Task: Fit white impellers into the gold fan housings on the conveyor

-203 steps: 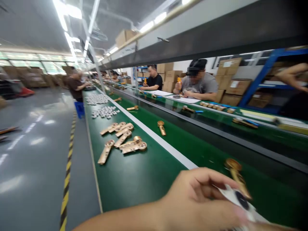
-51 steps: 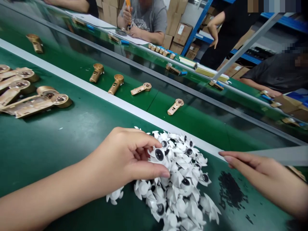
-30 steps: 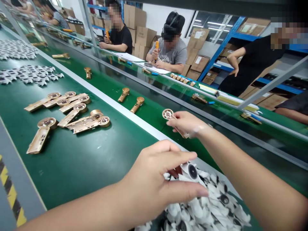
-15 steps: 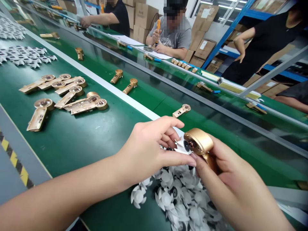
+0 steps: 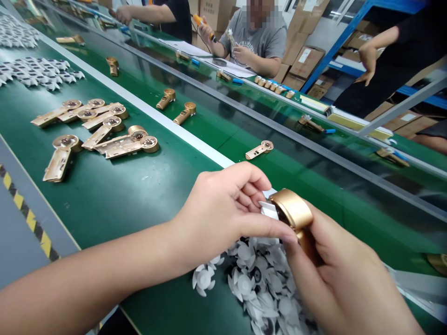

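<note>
- Head view, the only one: left hand (image 5: 223,204) partly closed, thumb stretched forward to the housing, fingers loosely curled; it has a white fan (image 5: 269,211) between thumb and fingers.
- Right hand (image 5: 344,265) closed round a gold housing (image 5: 294,207), gripping it behind the round end and along the handle; the opening is turned toward the left hand.
- The fan is at the mouth of that opening, a white blade showing at the rim; how deep it sits cannot be told. Half a second earlier its black hub was in plain sight facing the opening; now the hub is hidden and the fan lies closer in.
- Below both hands, a heap of white fans (image 5: 260,284) on the green bench (image 5: 167,298); a few lie just left of it.
- On the belt beyond, a flat gold part (image 5: 259,150), lying as before.
- Across the line, a co-worker in a grey shirt (image 5: 263,39): the orange tool (image 5: 204,27), upright earlier, is now tilted aside.
</note>
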The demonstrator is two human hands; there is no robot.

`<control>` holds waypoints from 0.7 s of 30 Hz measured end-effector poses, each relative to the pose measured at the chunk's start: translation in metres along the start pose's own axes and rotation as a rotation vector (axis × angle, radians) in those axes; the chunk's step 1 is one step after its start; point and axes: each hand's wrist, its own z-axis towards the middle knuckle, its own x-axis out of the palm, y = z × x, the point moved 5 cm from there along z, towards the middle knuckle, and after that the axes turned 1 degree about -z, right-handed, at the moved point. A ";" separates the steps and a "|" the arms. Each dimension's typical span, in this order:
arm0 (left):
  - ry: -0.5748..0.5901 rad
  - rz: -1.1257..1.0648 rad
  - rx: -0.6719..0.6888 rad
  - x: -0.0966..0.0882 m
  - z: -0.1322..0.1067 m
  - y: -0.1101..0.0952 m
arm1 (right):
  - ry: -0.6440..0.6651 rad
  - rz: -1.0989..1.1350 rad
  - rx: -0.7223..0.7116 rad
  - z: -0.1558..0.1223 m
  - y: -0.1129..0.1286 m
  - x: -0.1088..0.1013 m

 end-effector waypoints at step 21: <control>0.082 0.199 0.305 0.012 -0.007 -0.004 | 0.148 0.501 0.170 -0.010 0.032 0.018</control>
